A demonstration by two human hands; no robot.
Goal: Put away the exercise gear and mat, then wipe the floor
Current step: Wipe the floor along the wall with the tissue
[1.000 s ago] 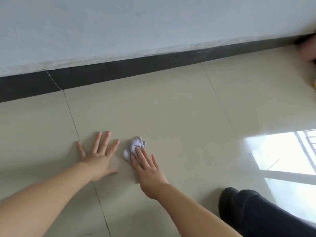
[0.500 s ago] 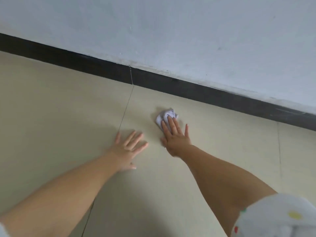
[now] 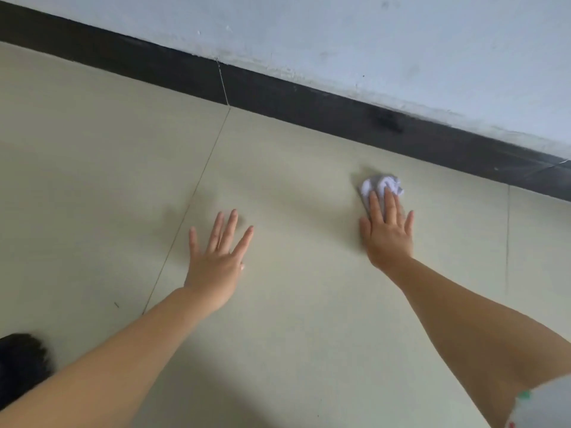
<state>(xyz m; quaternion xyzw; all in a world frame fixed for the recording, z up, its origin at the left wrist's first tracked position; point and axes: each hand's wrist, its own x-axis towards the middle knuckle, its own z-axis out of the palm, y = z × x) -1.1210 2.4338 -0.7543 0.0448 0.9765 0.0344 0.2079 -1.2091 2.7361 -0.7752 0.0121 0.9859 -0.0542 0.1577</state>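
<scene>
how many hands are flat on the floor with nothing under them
1: the left hand is spread on the bare tile floor. The right hand presses a crumpled cloth.

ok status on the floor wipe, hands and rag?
Left hand flat on floor tile, fingers spread. Right hand pressing crumpled white rag to floor near black baseboard. Nothing in the rag's way.
</scene>
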